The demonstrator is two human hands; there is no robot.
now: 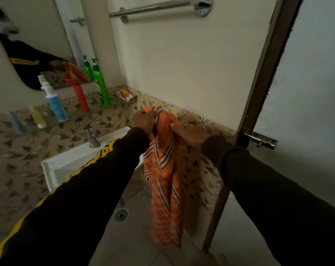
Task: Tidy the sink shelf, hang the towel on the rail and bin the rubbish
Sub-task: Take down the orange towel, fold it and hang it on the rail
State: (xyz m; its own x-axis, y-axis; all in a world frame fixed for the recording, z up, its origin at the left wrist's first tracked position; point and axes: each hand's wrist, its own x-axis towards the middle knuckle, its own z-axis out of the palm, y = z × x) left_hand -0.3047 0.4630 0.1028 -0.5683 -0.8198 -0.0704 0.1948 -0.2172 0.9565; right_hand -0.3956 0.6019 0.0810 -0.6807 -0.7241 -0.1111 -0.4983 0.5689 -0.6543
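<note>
- Both hands are up in front of the wall, and the orange striped towel dangles between them, well below the rail.
- Left hand is fisted around the bunched top of the cloth.
- Right hand pinches the towel's edge, thumb on the fabric.
- On the glass shelf: green bottle, red bottle, blue spray bottle.
- A crumpled wrapper lies at the shelf's far end.

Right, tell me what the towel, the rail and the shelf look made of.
Towel: thin woven cloth, matte, hangs in soft folds.
Rail: polished metal, probably chrome or steel, bright highlights.
Shelf: clear glass, tiles show through it.
</note>
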